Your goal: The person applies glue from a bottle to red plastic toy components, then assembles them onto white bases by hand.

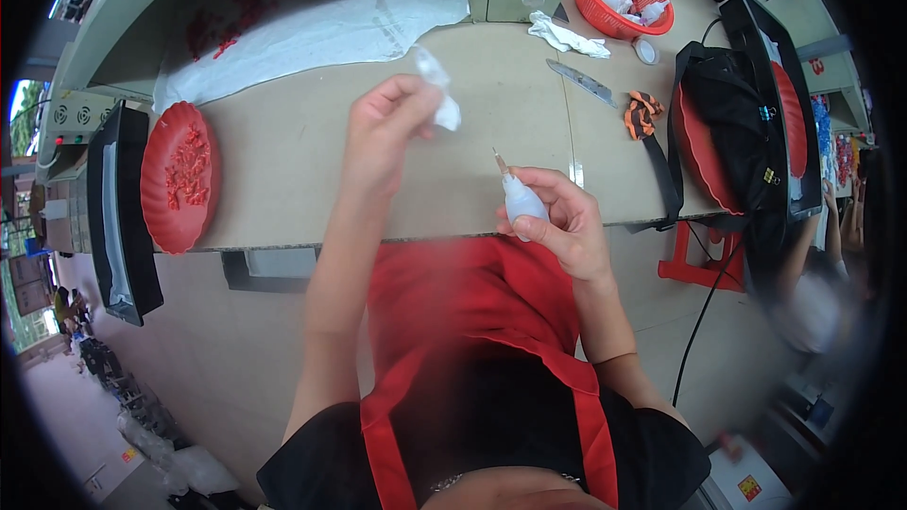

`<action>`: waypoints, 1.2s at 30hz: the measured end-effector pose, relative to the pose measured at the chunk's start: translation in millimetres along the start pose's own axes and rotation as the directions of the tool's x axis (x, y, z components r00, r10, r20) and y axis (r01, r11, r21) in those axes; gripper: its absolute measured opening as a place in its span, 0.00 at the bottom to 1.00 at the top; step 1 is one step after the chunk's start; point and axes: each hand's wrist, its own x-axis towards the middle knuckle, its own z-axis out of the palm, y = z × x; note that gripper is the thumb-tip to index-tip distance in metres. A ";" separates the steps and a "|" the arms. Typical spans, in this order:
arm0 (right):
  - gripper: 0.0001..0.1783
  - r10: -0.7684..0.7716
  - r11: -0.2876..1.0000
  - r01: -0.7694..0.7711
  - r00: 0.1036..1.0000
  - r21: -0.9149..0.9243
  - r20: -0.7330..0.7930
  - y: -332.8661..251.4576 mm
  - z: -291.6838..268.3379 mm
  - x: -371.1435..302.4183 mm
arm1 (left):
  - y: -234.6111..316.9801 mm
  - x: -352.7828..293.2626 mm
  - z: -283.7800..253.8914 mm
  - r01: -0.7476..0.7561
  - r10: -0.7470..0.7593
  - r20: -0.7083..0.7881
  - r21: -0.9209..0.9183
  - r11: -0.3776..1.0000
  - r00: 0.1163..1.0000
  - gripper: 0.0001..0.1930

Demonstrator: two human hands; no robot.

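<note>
Your right grip (pixel 578 234) wraps the squeeze bottle (pixel 522 200) over the near edge of the counter (pixel 293 165); your left grip (pixel 383 132) pinches white tissue (pixel 446 115); best hold the nozzle (pixel 501 162) upward, pressing lightly.

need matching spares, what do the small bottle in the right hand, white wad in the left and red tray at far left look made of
Small bottle: probably soft plastic, by its smooth, milky walls. White wad: perhaps cloth or tissue, limp and matte; blur leaves it open. Red tray: likely moulded plastic, smooth, with regular fluting.
</note>
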 end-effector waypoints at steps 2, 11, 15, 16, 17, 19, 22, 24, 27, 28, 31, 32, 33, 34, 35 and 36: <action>0.24 0.008 1.000 -0.008 1.000 0.009 -0.004 -2.8 3.1 3.1 | -7.4 0.2 13.8 0.020 -0.015 -0.026 0.192 0.981 1.000 0.06; 0.22 0.011 1.000 -0.013 0.989 -0.009 -0.147 0.2 -4.6 1.0 | -32.6 -22.4 43.7 0.094 -0.097 0.001 0.273 0.957 0.995 0.17; 0.21 -0.042 0.959 -0.014 0.981 -0.282 -0.192 6.6 6.3 4.1 | -41.8 -50.7 69.0 0.206 -0.206 -0.001 -0.003 0.979 0.979 0.18; 0.21 -0.099 0.895 0.012 0.980 -0.447 -0.170 5.2 8.8 2.7 | -41.3 -53.1 71.8 0.209 -0.209 0.007 -0.004 0.978 0.978 0.18; 0.17 -0.175 0.869 0.076 0.971 -0.489 -0.160 3.7 10.2 0.7 | -41.1 -55.7 73.8 0.225 -0.227 -0.023 -0.079 0.971 0.974 0.17; 0.15 -0.239 0.772 0.136 0.967 -0.620 -0.085 -8.4 -9.1 1.9 | -40.0 -58.4 71.4 0.235 -0.246 -0.061 -0.152 0.960 0.967 0.15; 0.10 -0.446 0.512 0.049 0.868 -0.858 -0.217 -29.9 -48.8 25.3 | -38.6 -59.3 61.1 0.262 -0.260 -0.036 0.076 0.962 0.965 0.19; 0.12 -0.649 0.066 0.130 0.759 -0.989 0.057 -34.3 -80.3 58.9 | -35.5 -66.5 62.6 0.370 -0.383 0.161 0.108 0.923 0.909 0.20; 0.13 -0.607 -0.203 0.133 0.760 -0.970 0.231 -11.0 -112.2 96.9 | -44.3 -81.8 72.9 0.562 -0.531 0.319 -0.005 0.827 0.785 0.21; 0.13 -0.544 -0.290 0.082 0.805 -0.953 0.235 -9.1 -114.5 101.8 | -49.5 -85.4 75.7 0.575 -0.544 0.314 -0.011 0.818 0.779 0.21; 0.13 -0.459 -0.340 0.035 0.866 -0.940 0.199 -13.1 -110.3 99.5 | -69.5 -92.9 79.8 0.789 -0.703 0.386 -0.126 0.601 0.597 0.21; 0.13 -0.448 -0.303 0.030 0.878 -0.953 0.170 -16.8 -109.1 97.8 | -71.7 -96.3 83.6 0.793 -0.705 0.388 -0.132 0.595 0.594 0.21; 0.13 -0.446 -0.307 0.024 0.879 -0.951 0.166 -22.7 -109.5 91.5 | -72.5 -97.4 88.0 0.789 -0.718 0.352 -0.110 0.605 0.600 0.21; 0.12 -0.576 -0.285 0.011 0.797 -0.959 0.180 -30.6 -110.4 79.5 | -73.4 -98.4 91.8 0.782 -0.727 0.316 -0.089 0.617 0.610 0.21; 0.10 -0.693 -0.261 0.004 0.695 -0.965 0.191 -36.9 -113.8 70.9 | -75.4 -98.3 90.9 0.772 -0.714 0.323 -0.089 0.630 0.621 0.20; 0.10 -0.689 -0.268 0.003 0.698 -0.964 0.194 -37.6 -120.8 62.3 | -75.9 -98.7 90.3 0.773 -0.713 0.329 -0.094 0.628 0.619 0.20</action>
